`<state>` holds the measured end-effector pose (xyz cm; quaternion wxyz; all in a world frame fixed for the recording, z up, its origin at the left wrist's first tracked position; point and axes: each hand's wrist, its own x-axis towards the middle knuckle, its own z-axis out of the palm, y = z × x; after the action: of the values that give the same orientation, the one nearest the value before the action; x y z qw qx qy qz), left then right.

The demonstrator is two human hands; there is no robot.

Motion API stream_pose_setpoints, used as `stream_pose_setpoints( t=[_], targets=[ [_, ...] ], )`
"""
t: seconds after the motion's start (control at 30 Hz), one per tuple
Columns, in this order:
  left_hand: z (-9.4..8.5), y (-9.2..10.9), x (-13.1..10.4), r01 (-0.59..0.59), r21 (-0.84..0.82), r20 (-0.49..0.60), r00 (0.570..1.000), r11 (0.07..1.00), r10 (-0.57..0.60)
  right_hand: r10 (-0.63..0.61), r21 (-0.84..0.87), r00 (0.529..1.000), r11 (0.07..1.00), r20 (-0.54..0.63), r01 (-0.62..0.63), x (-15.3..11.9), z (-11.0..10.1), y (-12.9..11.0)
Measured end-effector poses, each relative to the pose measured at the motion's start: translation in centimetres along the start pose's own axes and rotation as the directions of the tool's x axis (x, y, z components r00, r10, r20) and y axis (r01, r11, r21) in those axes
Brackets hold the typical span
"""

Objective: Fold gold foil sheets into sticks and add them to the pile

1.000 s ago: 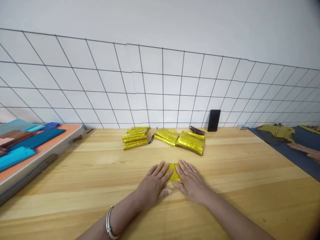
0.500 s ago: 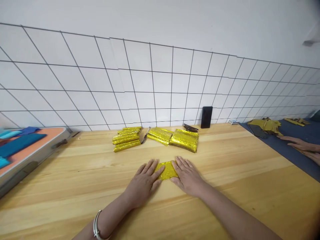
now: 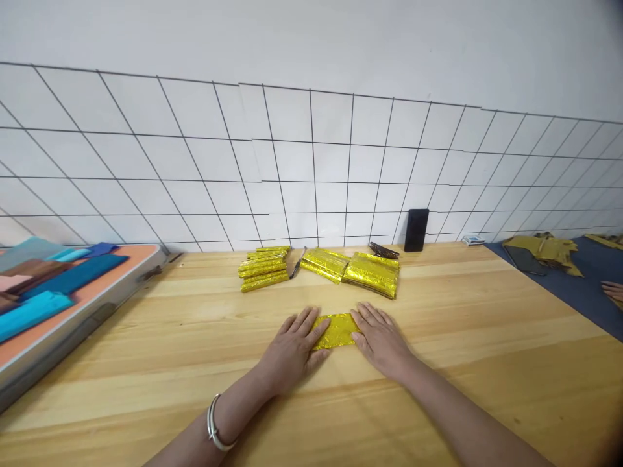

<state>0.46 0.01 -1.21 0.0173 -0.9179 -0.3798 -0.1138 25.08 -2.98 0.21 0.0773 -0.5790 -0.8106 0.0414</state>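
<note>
A flat sheet of shiny gold foil paper (image 3: 339, 329) lies on the wooden table, one end under each of my hands. My left hand (image 3: 295, 347) rests flat on its left end, fingers stretched out and thumb along the near edge. Over the right end lies my right hand (image 3: 382, 337), also flat with the fingers extended. Both covered ends of the sheet are hidden. Beyond my hands are rolled gold foil pieces (image 3: 264, 267), a flat gold foil stack (image 3: 324, 264) and a thicker stack (image 3: 371, 275) overlapping it.
A pen (image 3: 296, 264) lies between the gold piles. A black upright box (image 3: 416, 229) leans near the tiled wall. At left, an orange-topped board (image 3: 139, 254) holds folded cloths. On the blue surface (image 3: 596, 292) at right are more gold pieces and another person's hand (image 3: 613, 290).
The view has swung slightly left, so things appear further right. My right hand has slid outward a little, showing more of the sheet. The other person's hand is now mostly out of view.
</note>
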Motion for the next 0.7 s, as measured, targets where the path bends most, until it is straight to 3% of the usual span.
stream_pose_setpoints(
  t=[0.7],
  targets=[
    [0.8,-0.8,0.1,0.016,0.015,0.044,0.999,1.0,-0.017,0.023,0.033,0.999,0.999,-0.048,-0.022,-0.1,0.2,-0.1]
  ],
)
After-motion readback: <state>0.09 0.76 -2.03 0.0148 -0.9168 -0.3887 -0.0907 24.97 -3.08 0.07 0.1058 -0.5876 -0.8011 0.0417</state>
